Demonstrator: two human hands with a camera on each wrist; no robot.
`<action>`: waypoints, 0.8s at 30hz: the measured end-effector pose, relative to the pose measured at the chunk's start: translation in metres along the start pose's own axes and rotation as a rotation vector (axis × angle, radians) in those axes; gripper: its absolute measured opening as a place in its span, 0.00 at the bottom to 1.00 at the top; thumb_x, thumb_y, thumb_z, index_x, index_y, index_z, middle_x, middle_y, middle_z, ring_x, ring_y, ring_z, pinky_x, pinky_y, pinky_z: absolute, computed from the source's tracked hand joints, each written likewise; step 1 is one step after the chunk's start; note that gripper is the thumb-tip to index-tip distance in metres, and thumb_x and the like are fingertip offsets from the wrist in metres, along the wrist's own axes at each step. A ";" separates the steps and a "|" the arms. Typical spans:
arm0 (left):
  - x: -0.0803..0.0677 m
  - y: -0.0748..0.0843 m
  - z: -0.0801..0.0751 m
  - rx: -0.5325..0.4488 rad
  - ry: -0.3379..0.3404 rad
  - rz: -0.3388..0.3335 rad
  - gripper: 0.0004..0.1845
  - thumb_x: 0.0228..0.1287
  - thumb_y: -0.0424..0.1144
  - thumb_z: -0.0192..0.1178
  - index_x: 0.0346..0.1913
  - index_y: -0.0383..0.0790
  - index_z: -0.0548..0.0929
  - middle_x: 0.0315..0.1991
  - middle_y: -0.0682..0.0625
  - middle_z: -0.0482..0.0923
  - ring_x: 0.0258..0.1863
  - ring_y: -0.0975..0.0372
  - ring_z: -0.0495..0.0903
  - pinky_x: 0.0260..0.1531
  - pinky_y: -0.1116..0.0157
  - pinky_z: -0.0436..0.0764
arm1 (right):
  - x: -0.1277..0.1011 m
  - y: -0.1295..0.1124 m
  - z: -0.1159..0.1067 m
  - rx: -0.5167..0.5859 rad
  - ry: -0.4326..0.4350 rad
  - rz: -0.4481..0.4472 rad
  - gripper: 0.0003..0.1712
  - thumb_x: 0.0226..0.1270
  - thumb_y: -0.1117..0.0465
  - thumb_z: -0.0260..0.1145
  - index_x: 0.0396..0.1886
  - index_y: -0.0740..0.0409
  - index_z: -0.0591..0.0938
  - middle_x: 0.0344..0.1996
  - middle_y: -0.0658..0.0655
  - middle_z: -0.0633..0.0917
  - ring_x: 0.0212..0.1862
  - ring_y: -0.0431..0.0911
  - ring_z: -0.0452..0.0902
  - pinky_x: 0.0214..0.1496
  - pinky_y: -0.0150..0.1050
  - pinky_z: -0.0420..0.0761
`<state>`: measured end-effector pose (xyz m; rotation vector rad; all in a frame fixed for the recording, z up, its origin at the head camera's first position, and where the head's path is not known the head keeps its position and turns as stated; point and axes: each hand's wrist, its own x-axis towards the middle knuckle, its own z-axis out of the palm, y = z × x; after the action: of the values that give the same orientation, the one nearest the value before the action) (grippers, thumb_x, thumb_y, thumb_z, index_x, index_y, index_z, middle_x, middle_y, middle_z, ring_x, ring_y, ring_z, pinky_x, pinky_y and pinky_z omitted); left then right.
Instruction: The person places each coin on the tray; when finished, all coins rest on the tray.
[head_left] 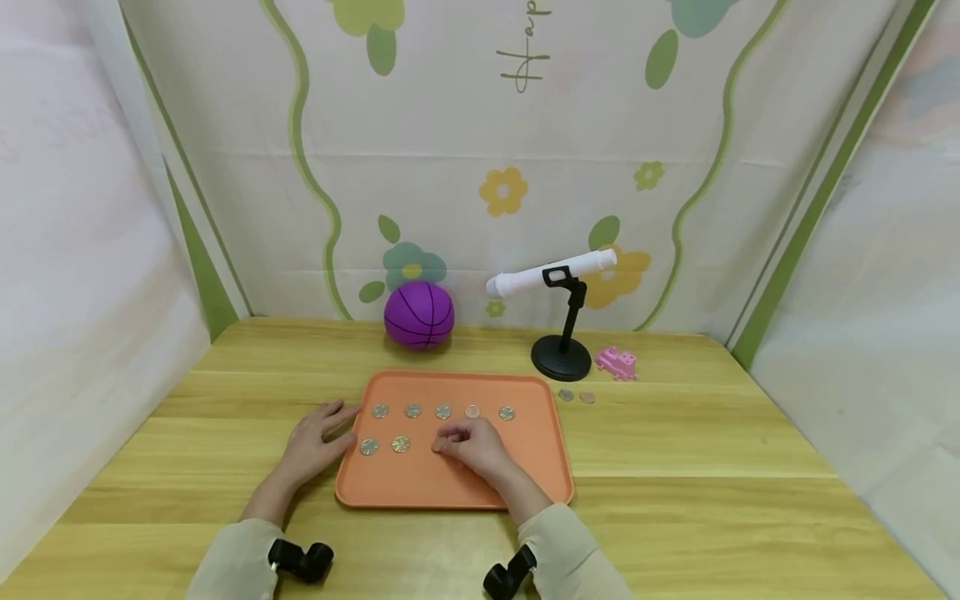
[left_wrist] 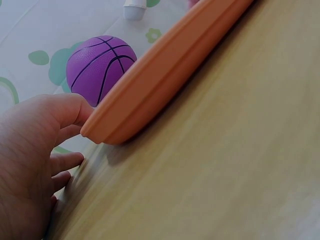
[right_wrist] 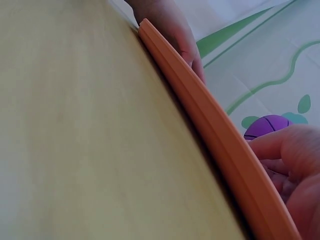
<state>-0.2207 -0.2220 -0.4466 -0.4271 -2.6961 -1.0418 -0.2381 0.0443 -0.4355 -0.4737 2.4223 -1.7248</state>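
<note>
an orange tray lies on the pale wooden desk, and coins sit on it in two rows. the back row has five: four silver coins and one coppery coin between the third and the last. the front row has two, a silver one at the left and a gold-toned coin just beside it.

the right hand rests inside the tray, right of the gold-toned coin, its fingers curled with the tips drawn together near the tray floor; whether a coin sits in that grip cannot be told, since the fingers hide the spot. the right wrist view shows only curled fingers behind the tray's raised rim. the left hand lies flat on the desk at the tray's left edge, fingers relaxed and straight, the thumb touching the rim, holding nothing.

two more coins lie on the desk just off the tray's far right corner. behind the tray stand a purple ball with black seams, a white tube clipped in a black stand, and a small pink toy. on the flowered backdrop, cursive green letters read "hap", cut off at the top edge.
</note>
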 end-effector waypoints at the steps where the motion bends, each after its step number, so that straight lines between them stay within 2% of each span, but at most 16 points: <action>1: 0.000 0.000 0.000 0.000 -0.001 -0.001 0.24 0.56 0.40 0.54 0.56 0.35 0.70 0.57 0.30 0.59 0.57 0.38 0.50 0.51 0.41 0.45 | 0.000 0.000 0.001 -0.025 0.009 -0.004 0.11 0.49 0.64 0.67 0.33 0.65 0.83 0.21 0.50 0.80 0.21 0.37 0.70 0.22 0.30 0.71; 3: 0.000 -0.001 -0.001 -0.001 -0.003 -0.003 0.24 0.56 0.40 0.54 0.56 0.35 0.70 0.57 0.30 0.58 0.57 0.38 0.50 0.51 0.41 0.45 | 0.001 -0.001 0.002 -0.085 0.031 -0.019 0.11 0.48 0.61 0.68 0.31 0.62 0.83 0.20 0.48 0.80 0.23 0.37 0.71 0.25 0.30 0.72; 6: 0.000 -0.001 -0.002 -0.003 -0.001 -0.003 0.24 0.56 0.40 0.54 0.56 0.35 0.70 0.57 0.30 0.58 0.57 0.38 0.50 0.51 0.40 0.45 | 0.001 -0.003 0.003 -0.145 0.052 -0.044 0.09 0.48 0.61 0.68 0.29 0.61 0.84 0.21 0.47 0.80 0.26 0.37 0.72 0.29 0.30 0.72; 9: 0.001 0.000 -0.002 -0.003 0.001 0.002 0.24 0.56 0.40 0.55 0.56 0.35 0.70 0.57 0.30 0.58 0.57 0.38 0.50 0.51 0.40 0.45 | 0.001 -0.005 0.003 -0.145 0.057 -0.051 0.07 0.47 0.65 0.67 0.29 0.61 0.83 0.22 0.48 0.80 0.26 0.37 0.72 0.29 0.30 0.72; 12: 0.002 0.000 -0.002 0.003 -0.002 0.002 0.24 0.56 0.40 0.54 0.56 0.35 0.70 0.57 0.30 0.58 0.57 0.38 0.50 0.51 0.41 0.45 | 0.001 -0.006 0.001 -0.077 0.041 -0.036 0.09 0.48 0.68 0.66 0.32 0.65 0.83 0.23 0.52 0.80 0.24 0.37 0.71 0.26 0.28 0.72; 17: 0.002 0.001 -0.002 0.008 -0.001 -0.001 0.24 0.57 0.40 0.54 0.56 0.35 0.70 0.57 0.30 0.58 0.57 0.38 0.50 0.51 0.41 0.45 | 0.000 -0.007 -0.004 0.130 -0.013 0.013 0.13 0.50 0.72 0.63 0.37 0.73 0.79 0.28 0.61 0.81 0.18 0.37 0.66 0.18 0.27 0.66; 24: 0.001 0.001 -0.001 0.008 -0.011 -0.009 0.24 0.56 0.40 0.54 0.56 0.35 0.70 0.57 0.30 0.58 0.57 0.38 0.50 0.51 0.41 0.45 | -0.002 -0.012 -0.015 0.232 -0.049 0.088 0.16 0.52 0.70 0.62 0.42 0.72 0.78 0.26 0.54 0.79 0.17 0.40 0.63 0.18 0.30 0.63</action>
<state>-0.2210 -0.2219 -0.4447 -0.4212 -2.7131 -1.0336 -0.2385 0.0546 -0.4193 -0.3697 2.1397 -1.9005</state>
